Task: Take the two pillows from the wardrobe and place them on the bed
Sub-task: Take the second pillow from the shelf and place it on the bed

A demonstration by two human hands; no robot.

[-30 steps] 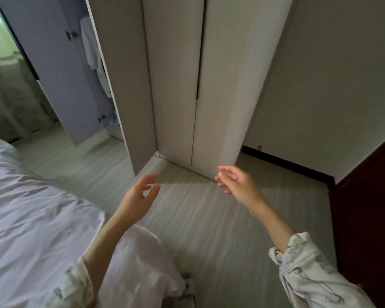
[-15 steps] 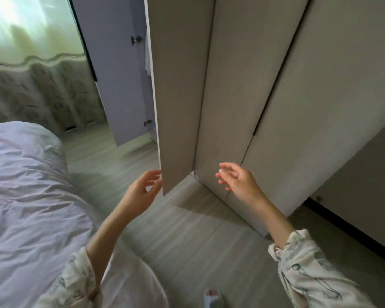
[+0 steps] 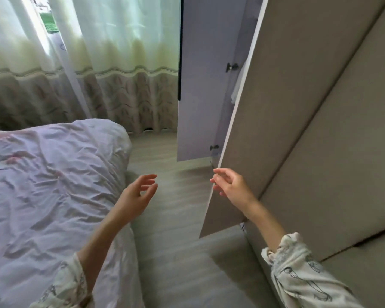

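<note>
Beige wardrobe door (image 3: 276,107) ajar; left hand (image 3: 136,196) and right hand (image 3: 231,187) spread wide, empty, beside bed (image 3: 42,185)

The wardrobe (image 3: 320,112) stands tall with beige doors, one door (image 3: 238,134) swung open just past the right grip (image 3: 229,185), its lower edge right by the fingertips. The bed (image 3: 53,185), under a rumpled pale lilac cover, lies beside the left grip (image 3: 136,196). No pillows show.

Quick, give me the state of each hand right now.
Left hand: open, fingers loosely curled, holding nothing, above the floor beside the bed.
Right hand: open, empty, at the edge of the open wardrobe door.
</note>
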